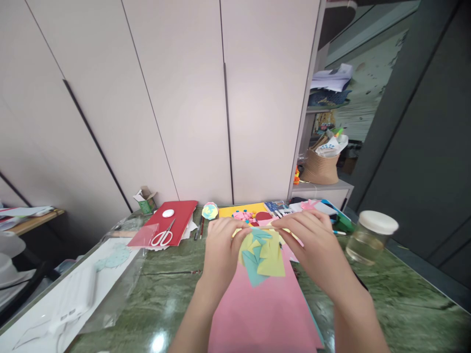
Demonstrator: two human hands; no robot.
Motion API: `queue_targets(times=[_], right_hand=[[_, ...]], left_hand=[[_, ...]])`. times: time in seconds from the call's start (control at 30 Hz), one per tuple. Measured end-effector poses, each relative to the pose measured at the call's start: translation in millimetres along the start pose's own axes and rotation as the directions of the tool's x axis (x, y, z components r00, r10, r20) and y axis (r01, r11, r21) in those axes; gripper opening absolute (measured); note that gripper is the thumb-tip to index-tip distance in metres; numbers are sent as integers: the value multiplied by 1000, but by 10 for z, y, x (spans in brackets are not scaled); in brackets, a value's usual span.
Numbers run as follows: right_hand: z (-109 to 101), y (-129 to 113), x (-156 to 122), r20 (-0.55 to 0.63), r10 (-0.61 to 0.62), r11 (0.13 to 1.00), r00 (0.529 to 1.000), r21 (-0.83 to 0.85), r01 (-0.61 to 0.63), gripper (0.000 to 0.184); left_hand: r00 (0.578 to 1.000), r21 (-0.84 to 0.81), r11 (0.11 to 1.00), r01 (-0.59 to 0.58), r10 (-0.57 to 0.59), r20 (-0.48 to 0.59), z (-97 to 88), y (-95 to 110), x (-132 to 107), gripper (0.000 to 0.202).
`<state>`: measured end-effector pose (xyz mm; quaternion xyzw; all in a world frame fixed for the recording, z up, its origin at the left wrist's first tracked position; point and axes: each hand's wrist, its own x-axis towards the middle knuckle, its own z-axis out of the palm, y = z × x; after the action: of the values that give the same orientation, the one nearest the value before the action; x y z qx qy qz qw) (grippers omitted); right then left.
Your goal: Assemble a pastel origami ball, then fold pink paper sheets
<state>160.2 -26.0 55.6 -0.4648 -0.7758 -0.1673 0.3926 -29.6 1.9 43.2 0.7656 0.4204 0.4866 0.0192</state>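
Observation:
My left hand (223,245) pinches one end of a thin yellow paper strip (263,227) between thumb and fingers. The strip's other end is pinched by my right hand (311,238), so it spans level between the two. Whether it is folded or rolled is too small to tell. Just below lie yellow paper pieces (272,260) and blue-green paper scraps (253,272), overlapping on a large pink sheet (257,314). A blue-green sheet edge shows under the pink one on its right. Small pink, yellow and blue pieces (245,215) sit behind my hands.
White scissors (162,238) rest on a red folder (184,215) at left, near a clear plastic sleeve (125,289) and a white power bank-like device (75,294). A lidded jar of liquid (370,240) stands at right. Behind is a small green box (146,202).

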Motion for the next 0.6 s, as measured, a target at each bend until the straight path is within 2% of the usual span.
queue_targets(times=[0.4, 0.6], right_hand=[[17, 8, 5, -38, -25, 1000, 999, 7, 25, 13], [32, 14, 10, -52, -40, 999, 998, 16, 41, 9]], left_hand=[[999, -18, 1000, 14, -13, 32, 15, -2, -1, 15], [996, -49, 997, 64, -60, 69, -7, 13, 4, 16]])
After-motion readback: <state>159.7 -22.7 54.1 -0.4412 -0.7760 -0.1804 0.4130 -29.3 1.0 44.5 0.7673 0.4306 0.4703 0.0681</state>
